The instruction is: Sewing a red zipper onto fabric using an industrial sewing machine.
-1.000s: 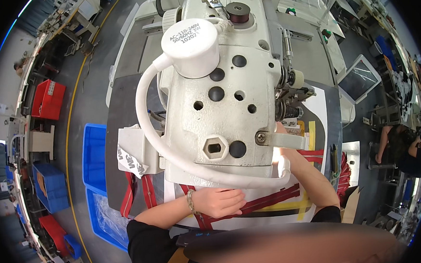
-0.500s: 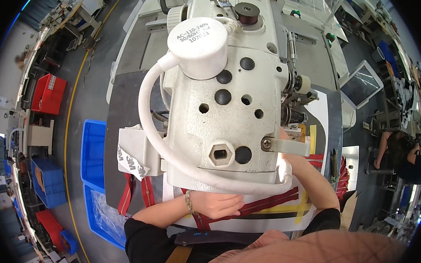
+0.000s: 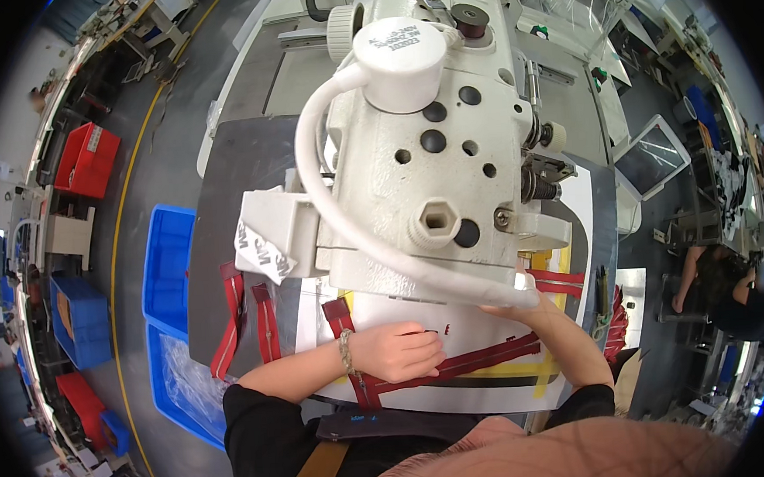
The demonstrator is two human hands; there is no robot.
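A white sewing machine head (image 3: 384, 265) stands over the work in front of me. My left hand (image 3: 402, 351) lies on a white sheet (image 3: 470, 323) with its fingers curled together; whether they hold anything is hidden. Just below those fingers, a dark red zipper strip (image 3: 485, 355) slants across the sheet. Another red zipper strip (image 3: 368, 391) runs under my left wrist. My right hand (image 3: 519, 304) reaches in at the machine's right side, by the end of the white tube. The machine and tube cover most of its fingers.
Two red zipper strips (image 3: 266, 324) lie left of the sheet. Blue bins (image 3: 164, 278) stand on the left, one holding clear plastic. More red zippers (image 3: 615, 329) bunch at the right edge. A screen (image 3: 653, 162) stands farther right, and a person (image 3: 735, 282) sits beyond.
The view has shifted, so the machine sits higher and more of the sheet shows. My left hand has moved slightly forward. More of my right hand is visible beside the machine.
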